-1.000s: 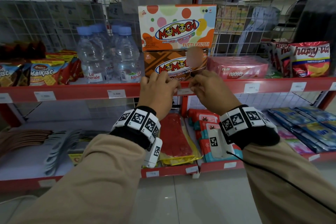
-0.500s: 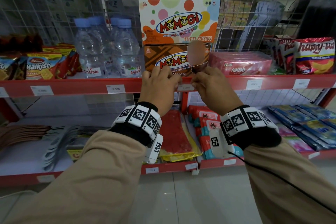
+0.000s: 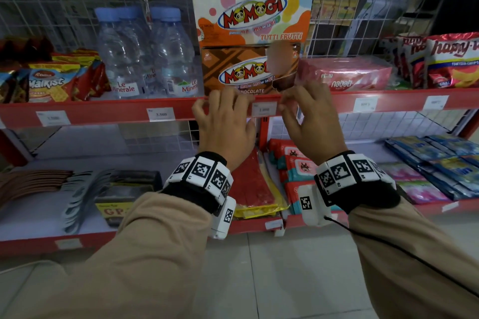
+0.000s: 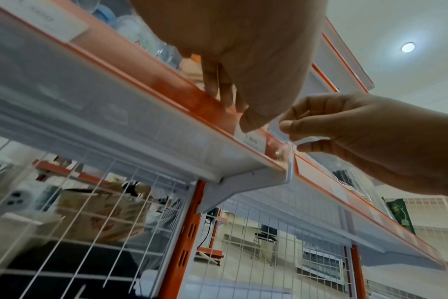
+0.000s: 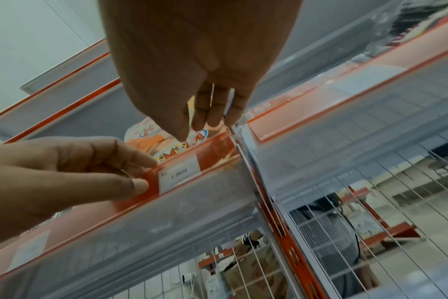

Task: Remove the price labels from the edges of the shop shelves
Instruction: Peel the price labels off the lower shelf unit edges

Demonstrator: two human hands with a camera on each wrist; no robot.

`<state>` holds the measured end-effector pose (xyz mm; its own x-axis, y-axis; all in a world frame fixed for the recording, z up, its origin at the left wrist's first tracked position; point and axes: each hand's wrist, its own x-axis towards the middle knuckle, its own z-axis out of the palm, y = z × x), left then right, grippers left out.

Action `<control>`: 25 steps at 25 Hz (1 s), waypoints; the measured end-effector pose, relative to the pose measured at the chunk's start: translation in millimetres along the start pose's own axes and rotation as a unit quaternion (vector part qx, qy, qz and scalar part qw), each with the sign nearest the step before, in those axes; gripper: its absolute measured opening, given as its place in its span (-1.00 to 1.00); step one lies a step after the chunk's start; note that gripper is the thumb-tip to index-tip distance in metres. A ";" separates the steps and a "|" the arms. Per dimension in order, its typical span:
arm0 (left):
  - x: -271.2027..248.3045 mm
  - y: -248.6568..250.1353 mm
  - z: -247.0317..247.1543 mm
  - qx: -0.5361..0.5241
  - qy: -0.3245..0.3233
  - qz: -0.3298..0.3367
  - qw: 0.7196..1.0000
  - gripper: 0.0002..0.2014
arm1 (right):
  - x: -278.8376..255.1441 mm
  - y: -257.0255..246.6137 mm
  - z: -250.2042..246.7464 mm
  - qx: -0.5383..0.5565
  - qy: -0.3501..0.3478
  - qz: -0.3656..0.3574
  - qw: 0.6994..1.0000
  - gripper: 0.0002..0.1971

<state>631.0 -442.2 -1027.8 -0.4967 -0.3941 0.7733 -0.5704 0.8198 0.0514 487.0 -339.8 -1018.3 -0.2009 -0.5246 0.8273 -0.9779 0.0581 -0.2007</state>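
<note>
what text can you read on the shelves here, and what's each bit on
"MOMOGI", "TUTTI FRUTTI": top box
"MOMOGI", "CHOCOLATE": brown box
"Le Minerale": water bottles
"Malkist": cracker packs
"nabati": pink wafer pack
"3.500": price label
"1.000": price label between the hands
"GP": yellow tag, cut off
Other price labels: blurred, unreadable.

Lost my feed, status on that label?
Left hand pinching rail beside label. Right hand at rail end, grip unclear. Label still in.

place: shop | shelves [image 3: 90,111] with price labels [image 3: 160,114] (snack packs [image 3: 464,62], water bottles [image 3: 171,54])
</note>
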 end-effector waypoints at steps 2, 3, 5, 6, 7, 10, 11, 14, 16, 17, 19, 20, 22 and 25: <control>-13.1 1.8 7.0 -0.009 0.000 -0.013 1.000 -0.52 | -22.5 5.6 5.2 0.031 0.015 0.026 0.999 -0.92; -19.6 1.0 10.8 -0.005 -0.007 -0.012 1.000 -0.45 | -35.1 8.7 8.7 0.053 0.012 0.037 0.998 -0.93; -37.9 1.5 22.0 0.000 -0.027 -0.012 1.000 -0.36 | -67.0 15.9 19.5 0.085 -0.022 0.054 0.995 -0.95; -50.4 3.3 29.8 0.000 -0.038 -0.012 0.999 -0.36 | -85.2 19.9 27.0 0.093 -0.048 0.062 0.993 -0.95; -65.0 5.6 38.3 -0.001 -0.051 -0.010 0.999 -0.38 | -104.3 23.9 35.5 0.098 -0.070 0.076 0.990 -0.94; -114.3 13.9 64.9 -0.030 -0.121 -0.002 0.992 -0.46 | -161.3 36.2 59.0 0.122 -0.133 0.161 0.970 -0.90; -131.5 16.7 74.4 -0.047 -0.159 -0.001 0.986 -0.47 | -180.8 39.5 66.4 0.128 -0.150 0.195 0.961 -0.89; -177.0 21.9 97.5 -0.072 -0.309 0.019 0.948 -0.45 | -229.0 43.1 81.9 0.132 -0.191 0.265 0.936 -0.83; -201.9 19.4 109.5 -0.066 -0.391 0.035 0.917 -0.41 | -246.9 42.3 87.4 0.128 -0.213 0.280 0.927 -0.74; -211.2 16.7 114.3 -0.060 -0.413 0.043 0.908 -0.38 | -251.8 42.0 89.0 0.127 -0.217 0.284 0.925 -0.69; -222.3 12.1 119.3 -0.046 -0.428 0.060 0.900 -0.34 | -256.2 39.2 91.6 0.116 -0.217 0.283 0.927 -0.60; -224.8 12.0 120.1 -0.041 -0.429 0.063 0.900 -0.33 | -257.6 36.6 93.4 0.108 -0.218 0.282 0.928 -0.55; -227.6 14.3 121.1 -0.035 -0.429 0.058 0.901 -0.29 | -263.5 27.8 97.3 0.098 -0.223 0.292 0.925 -0.43; -228.5 16.2 122.6 -0.028 -0.428 0.057 0.902 -0.27 | -270.8 15.3 99.8 0.098 -0.217 0.330 0.913 -0.32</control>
<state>655.0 -389.8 -1281.1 -0.8868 -0.4621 0.0064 -0.4612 0.8857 0.0528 532.1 -281.6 -1297.8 -0.6598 -0.7203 0.2142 -0.6144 0.3529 -0.7056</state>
